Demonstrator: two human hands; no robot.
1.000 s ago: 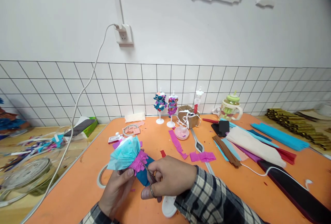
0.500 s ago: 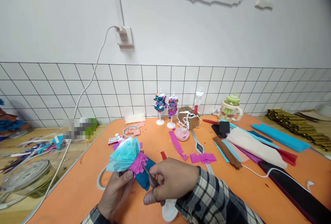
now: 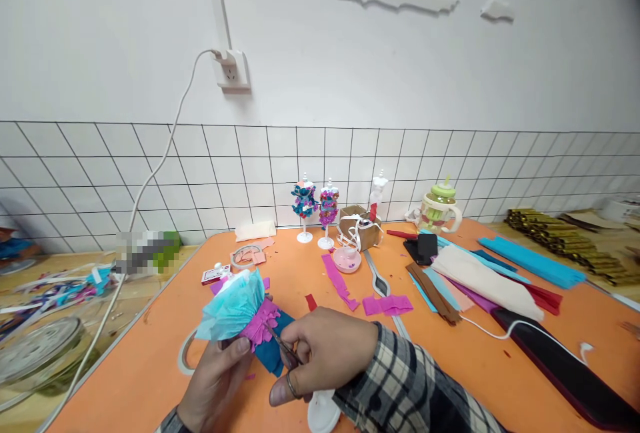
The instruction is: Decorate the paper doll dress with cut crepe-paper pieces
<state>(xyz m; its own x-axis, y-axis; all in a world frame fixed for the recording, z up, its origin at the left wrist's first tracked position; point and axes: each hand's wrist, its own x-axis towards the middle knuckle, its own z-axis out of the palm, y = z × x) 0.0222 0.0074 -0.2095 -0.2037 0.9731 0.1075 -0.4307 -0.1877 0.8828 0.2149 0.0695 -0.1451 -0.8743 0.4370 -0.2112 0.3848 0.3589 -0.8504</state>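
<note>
My left hand (image 3: 218,374) is closed around a small crepe-paper dress (image 3: 235,307), gripping it from below with the thumb in front. The dress has a pale turquoise ruffle at one end, a magenta fringed band (image 3: 261,323) in the middle and a dark blue part (image 3: 270,355) on the right. In my right hand (image 3: 327,346) is a pair of small scissors (image 3: 286,346), with the thumb through a ring handle. The scissor tips touch the edge of the magenta band. Below my right hand shows a white round base (image 3: 323,411), partly covered by the sleeve.
Two decorated mini dress forms (image 3: 304,201) stand at the back beside a cardboard box (image 3: 369,236). A pink dish (image 3: 347,259), magenta paper strips (image 3: 387,305) and a tape roll (image 3: 186,353) lie nearby. Folded crepe paper (image 3: 485,279) and a green-lidded jug (image 3: 440,209) are at the right.
The view has shifted slightly, so most things sit a little further left. Both hands keep their hold, with the scissors still at the magenta band.
</note>
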